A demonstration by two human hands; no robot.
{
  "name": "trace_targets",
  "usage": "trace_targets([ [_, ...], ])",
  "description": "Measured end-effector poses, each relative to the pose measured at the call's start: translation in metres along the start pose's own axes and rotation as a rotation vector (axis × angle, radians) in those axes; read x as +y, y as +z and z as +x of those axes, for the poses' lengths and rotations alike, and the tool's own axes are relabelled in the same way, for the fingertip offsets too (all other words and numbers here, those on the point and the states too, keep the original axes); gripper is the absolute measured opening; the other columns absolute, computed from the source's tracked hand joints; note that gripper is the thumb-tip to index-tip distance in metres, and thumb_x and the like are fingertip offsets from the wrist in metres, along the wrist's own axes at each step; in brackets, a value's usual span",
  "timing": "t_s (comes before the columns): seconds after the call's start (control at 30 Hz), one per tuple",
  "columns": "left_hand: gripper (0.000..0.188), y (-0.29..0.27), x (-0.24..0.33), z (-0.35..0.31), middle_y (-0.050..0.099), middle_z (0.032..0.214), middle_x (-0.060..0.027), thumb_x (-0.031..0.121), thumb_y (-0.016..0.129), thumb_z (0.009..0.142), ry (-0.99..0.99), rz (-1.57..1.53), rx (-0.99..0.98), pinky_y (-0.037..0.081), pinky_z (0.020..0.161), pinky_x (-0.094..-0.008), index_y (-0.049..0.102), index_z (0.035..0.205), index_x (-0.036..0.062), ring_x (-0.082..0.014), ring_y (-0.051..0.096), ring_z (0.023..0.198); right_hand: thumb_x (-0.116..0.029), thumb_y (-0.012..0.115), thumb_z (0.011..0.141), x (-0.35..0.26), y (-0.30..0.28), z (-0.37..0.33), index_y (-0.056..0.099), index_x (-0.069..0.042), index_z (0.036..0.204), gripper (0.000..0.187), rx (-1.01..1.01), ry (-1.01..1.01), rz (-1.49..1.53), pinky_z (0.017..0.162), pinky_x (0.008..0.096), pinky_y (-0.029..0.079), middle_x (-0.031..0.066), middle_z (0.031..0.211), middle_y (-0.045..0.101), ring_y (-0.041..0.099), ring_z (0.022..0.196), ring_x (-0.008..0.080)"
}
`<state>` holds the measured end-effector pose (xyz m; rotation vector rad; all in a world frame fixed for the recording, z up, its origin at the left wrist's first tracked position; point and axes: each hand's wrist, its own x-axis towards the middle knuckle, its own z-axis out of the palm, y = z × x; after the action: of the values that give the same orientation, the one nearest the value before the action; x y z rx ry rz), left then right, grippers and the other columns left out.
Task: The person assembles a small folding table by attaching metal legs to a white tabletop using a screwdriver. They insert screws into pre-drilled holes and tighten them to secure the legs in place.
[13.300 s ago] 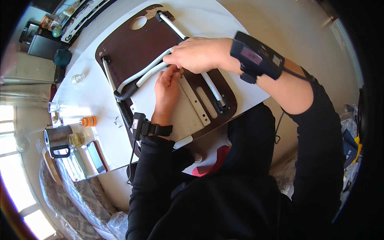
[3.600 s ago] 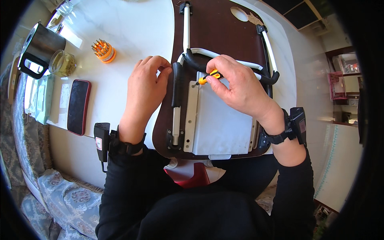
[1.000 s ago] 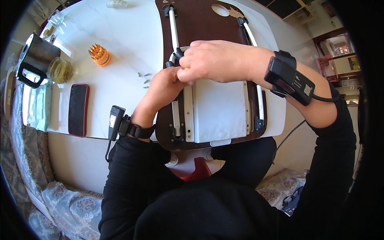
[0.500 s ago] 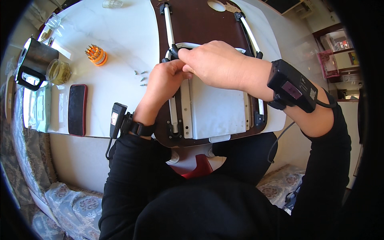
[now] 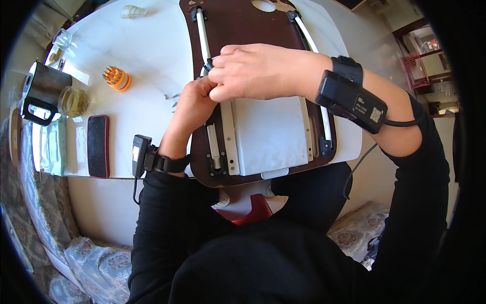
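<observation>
A dark brown folding lap table (image 5: 233,25) lies underside up, with white tubular legs and a white drawer (image 5: 271,139) in its middle. My left hand (image 5: 198,99) is closed at the black joint of the left leg (image 5: 203,40). Over that same joint bends my right hand (image 5: 253,71), its fingers curled against the left fingertips. What the two hands pinch is hidden behind the fingers. A few small screws (image 5: 174,96) lie on the white table just left of my left hand.
An orange holder of screwdriver bits (image 5: 117,79) stands to the left. Beyond it are a glass jar (image 5: 73,102), a dark metal jug (image 5: 48,83) and a phone (image 5: 98,147). A clear glass (image 5: 133,12) lies at the far edge. A cable hangs from my right wrist device (image 5: 352,104).
My right wrist has turned, and its knuckles now face up with the fingers curled tighter. Both hands stay at the leg joint. The whole view has shifted slightly.
</observation>
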<state>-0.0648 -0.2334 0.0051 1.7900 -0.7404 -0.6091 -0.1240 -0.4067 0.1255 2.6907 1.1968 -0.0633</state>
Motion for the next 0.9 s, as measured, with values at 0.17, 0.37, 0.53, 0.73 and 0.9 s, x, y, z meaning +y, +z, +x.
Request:
trace_targets([
  [0.17, 0.011, 0.004, -0.007, 0.004, 0.074, 0.084, -0.0033, 0.003, 0.075, 0.086, 0.051, -0.16, 0.006, 0.051, 0.074, -0.0242, 0.074, 0.096, -0.0009, -0.0049, 0.061, 0.078, -0.02, 0.064, 0.096, -0.006, -0.012, 0.008, 0.063, -0.009, 0.102, 0.012, -0.129, 0.442, 0.342, 0.081, 0.0396, 0.058, 0.0109, 0.092, 0.072, 0.072, 0.092, 0.0307],
  [0.37, 0.014, 0.007, -0.004, 0.004, 0.072, 0.08, -0.0022, 0.003, 0.077, 0.084, 0.005, -0.282, 0.061, 0.052, 0.074, -0.0256, 0.074, 0.098, 0.0011, -0.0051, 0.06, 0.076, -0.009, 0.056, 0.097, -0.019, -0.005, 0.012, 0.061, -0.002, 0.104, 0.011, -0.117, 0.528, 0.382, 0.077, 0.0442, 0.058, 0.019, 0.091, 0.071, 0.072, 0.09, 0.0345],
  [0.53, 0.018, 0.0, 0.005, 0.0, 0.071, 0.082, -0.004, 0.006, 0.078, 0.083, -0.012, -0.121, 0.005, 0.053, 0.074, -0.0281, 0.073, 0.099, 0.0001, -0.009, 0.061, 0.076, -0.006, 0.056, 0.096, -0.005, -0.001, 0.003, 0.061, -0.007, 0.1, 0.006, -0.084, 0.286, 0.382, 0.086, 0.0397, 0.055, 0.0119, 0.086, 0.065, 0.067, 0.091, 0.0293],
  [0.73, 0.01, -0.01, 0.007, -0.003, 0.067, 0.084, -0.0065, 0.006, 0.074, 0.086, 0.079, -0.055, -0.122, 0.051, 0.072, -0.0318, 0.07, 0.093, -0.0006, -0.0143, 0.061, 0.077, -0.011, 0.057, 0.098, -0.001, 0.002, -0.001, 0.062, -0.014, 0.101, 0.006, -0.053, 0.118, 0.323, 0.087, 0.038, 0.053, 0.0066, 0.094, 0.06, 0.062, 0.098, 0.0258],
  [0.9, 0.008, -0.001, -0.001, 0.001, 0.065, 0.081, -0.0094, 0.007, 0.074, 0.086, 0.174, -0.045, -0.029, 0.05, 0.071, -0.0335, 0.071, 0.091, 0.0016, -0.0184, 0.06, 0.073, -0.02, 0.058, 0.1, -0.006, -0.001, 0.002, 0.062, -0.011, 0.103, 0.01, -0.016, 0.221, 0.35, 0.083, 0.0392, 0.055, 0.0088, 0.093, 0.067, 0.067, 0.094, 0.0282],
])
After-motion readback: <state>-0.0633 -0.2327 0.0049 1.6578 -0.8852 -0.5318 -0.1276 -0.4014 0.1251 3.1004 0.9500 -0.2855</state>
